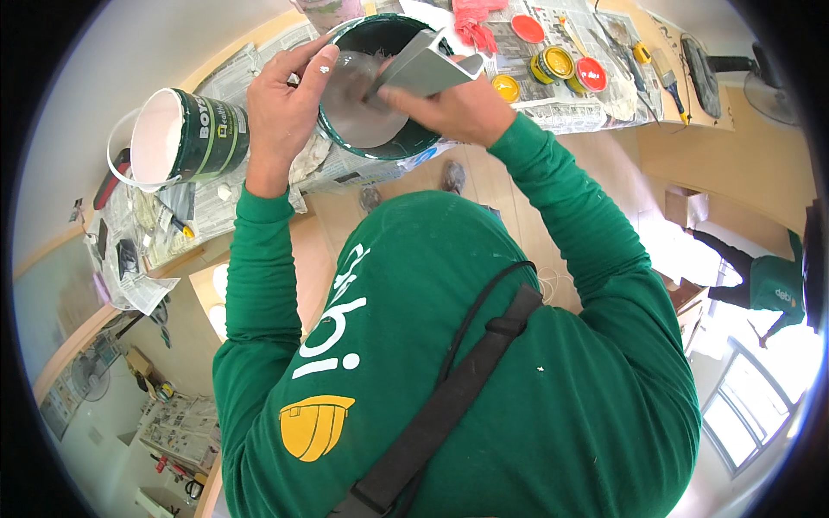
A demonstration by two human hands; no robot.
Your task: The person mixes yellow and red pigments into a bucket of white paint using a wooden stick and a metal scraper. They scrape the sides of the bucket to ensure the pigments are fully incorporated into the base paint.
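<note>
At the top centre stands a dark green bucket with greyish-white contents. My left hand is closed at its left rim, the thumb lying over the edge and flecked with white. A clear, rounded plastic thing shows inside the bucket beside that thumb; whether my left hand also holds it I cannot tell. My right hand is closed on a grey, angled trowel-like tool, tilted over the bucket's right side. My fingers partly hide its lower end, which reaches into the bucket.
Left of the bucket stands a white-filled paint pail. Newspaper covers the bench. At right are a yellow paint tin, a red paint tin, a brush and a pink-red cloth. Another person is at far right.
</note>
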